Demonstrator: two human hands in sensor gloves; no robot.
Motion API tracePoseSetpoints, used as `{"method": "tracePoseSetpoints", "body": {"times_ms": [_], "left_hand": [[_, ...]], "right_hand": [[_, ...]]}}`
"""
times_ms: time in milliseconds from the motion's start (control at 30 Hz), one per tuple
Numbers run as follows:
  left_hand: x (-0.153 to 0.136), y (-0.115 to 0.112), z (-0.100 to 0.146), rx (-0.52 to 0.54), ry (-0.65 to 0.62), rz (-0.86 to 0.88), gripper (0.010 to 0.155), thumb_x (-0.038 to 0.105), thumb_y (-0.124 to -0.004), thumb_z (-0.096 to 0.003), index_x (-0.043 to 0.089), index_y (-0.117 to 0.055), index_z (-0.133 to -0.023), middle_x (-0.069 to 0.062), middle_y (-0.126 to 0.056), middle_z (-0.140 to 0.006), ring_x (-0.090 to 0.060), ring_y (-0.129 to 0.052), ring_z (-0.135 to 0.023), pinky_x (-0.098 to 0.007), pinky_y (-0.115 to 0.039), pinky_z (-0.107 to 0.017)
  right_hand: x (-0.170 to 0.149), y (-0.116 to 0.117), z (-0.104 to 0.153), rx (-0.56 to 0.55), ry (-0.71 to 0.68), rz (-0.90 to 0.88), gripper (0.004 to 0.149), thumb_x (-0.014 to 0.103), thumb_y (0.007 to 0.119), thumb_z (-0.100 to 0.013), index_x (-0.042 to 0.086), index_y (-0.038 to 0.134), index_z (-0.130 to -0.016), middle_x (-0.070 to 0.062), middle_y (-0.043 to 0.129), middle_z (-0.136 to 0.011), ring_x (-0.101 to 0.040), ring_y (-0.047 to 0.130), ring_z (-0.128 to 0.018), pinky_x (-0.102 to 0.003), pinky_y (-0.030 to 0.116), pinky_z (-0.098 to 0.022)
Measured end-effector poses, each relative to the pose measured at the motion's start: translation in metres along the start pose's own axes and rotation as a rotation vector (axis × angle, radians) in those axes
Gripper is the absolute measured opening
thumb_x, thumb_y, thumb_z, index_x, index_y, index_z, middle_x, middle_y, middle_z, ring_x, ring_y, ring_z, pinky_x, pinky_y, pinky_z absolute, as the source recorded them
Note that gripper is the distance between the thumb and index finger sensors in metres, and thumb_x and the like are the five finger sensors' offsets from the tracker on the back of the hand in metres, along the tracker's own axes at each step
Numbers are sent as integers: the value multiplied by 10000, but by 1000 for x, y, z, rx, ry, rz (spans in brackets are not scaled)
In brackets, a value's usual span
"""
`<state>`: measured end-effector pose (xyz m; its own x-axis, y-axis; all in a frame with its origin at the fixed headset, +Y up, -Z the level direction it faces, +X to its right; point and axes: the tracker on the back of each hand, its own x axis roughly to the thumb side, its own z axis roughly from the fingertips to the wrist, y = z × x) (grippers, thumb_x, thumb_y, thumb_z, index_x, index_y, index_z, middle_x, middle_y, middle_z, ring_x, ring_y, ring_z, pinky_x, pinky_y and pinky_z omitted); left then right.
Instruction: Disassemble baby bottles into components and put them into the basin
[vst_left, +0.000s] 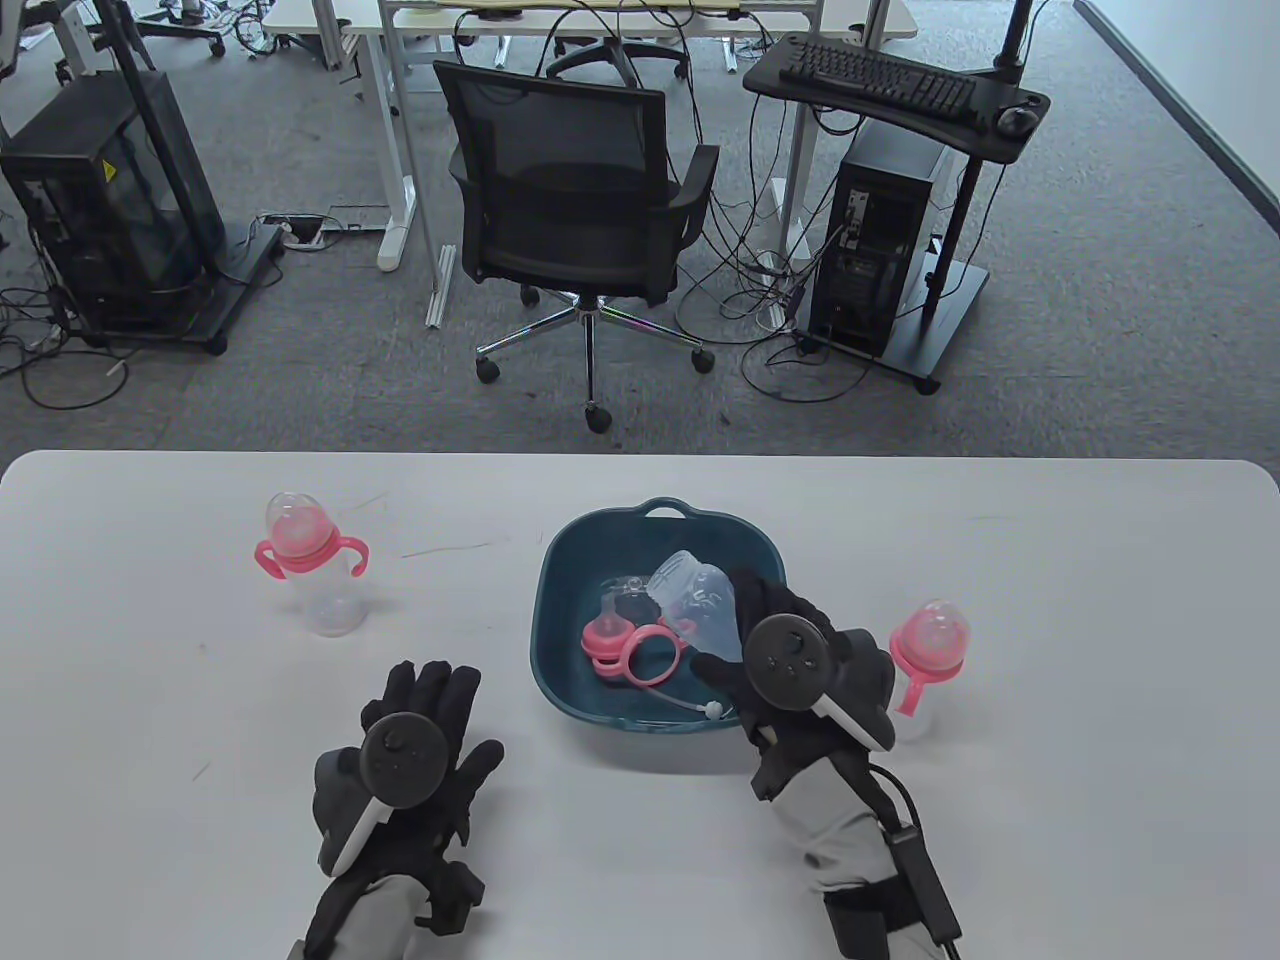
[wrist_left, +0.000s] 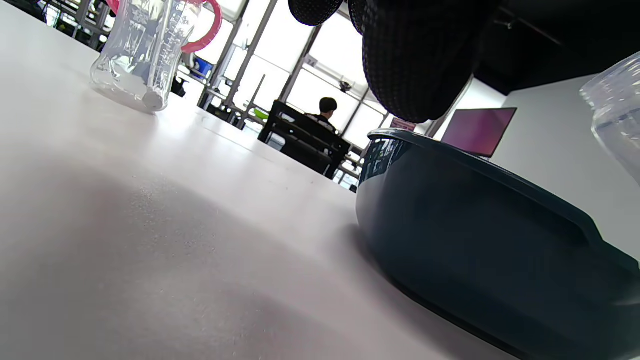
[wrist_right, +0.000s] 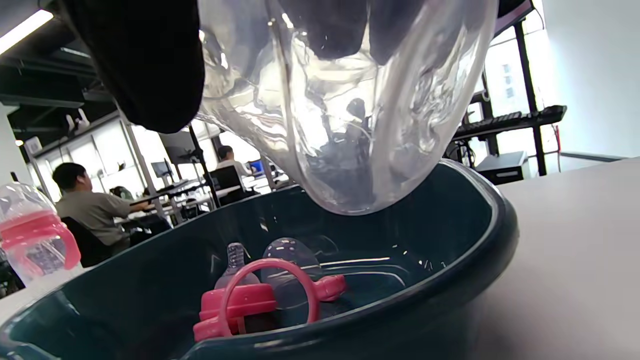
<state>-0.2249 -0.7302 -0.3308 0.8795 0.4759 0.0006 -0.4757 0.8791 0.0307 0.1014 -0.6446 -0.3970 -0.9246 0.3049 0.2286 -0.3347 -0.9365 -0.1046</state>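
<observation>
A dark teal basin (vst_left: 560, 590) (wrist_left: 475, 225) (wrist_right: 465, 280) sits mid-table. Inside lie a pink collar with handles (vst_left: 625, 650) (wrist_right: 250, 300), a clear dome cap (vst_left: 622, 590) and a straw (vst_left: 690, 705). My right hand (vst_left: 745, 640) holds a clear empty bottle body (vst_left: 700, 600) (wrist_right: 345, 110) over the basin's right side, fingers and thumb curled round it. My left hand (vst_left: 425, 700) lies flat on the table left of the basin, holding nothing. One assembled pink-topped bottle (vst_left: 310, 565) (wrist_left: 145, 50) (wrist_right: 35, 235) stands at the left. Another (vst_left: 930, 650) stands right of the basin.
The white table (vst_left: 1050, 800) stretches to both sides. Beyond its far edge stand a black office chair (vst_left: 580, 200), a computer tower (vst_left: 880, 250) and a keyboard stand (vst_left: 890, 80). A person sits at desks in the background of the wrist views.
</observation>
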Motion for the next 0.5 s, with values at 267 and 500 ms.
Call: {"method": "tracePoseSetpoints", "body": {"times_ms": [267,500], "left_hand": [[0,-1,0,0,-8,-16,756,442,-830,-483,404,-376,-1086,80,-245,-1170,-269,-128,-1167,-525,-135,-804],[0,0,1,0,-11,-32,763,445,-829,-481,404,-367,-1087,79,-245,-1170,-269,-126,-1166,-526,-135,-803]], "right_hand": [[14,23,-36,112,96,158,908,478,886,-474,73,393,-1121,-211,671,-1021,-473,705,-822,-702,500,-643],[18,37,-53,154,149,260,918,497,858,-482,40,373,-1116,-250,715,-984,-481,782,-756,-671,593,-597]]}}
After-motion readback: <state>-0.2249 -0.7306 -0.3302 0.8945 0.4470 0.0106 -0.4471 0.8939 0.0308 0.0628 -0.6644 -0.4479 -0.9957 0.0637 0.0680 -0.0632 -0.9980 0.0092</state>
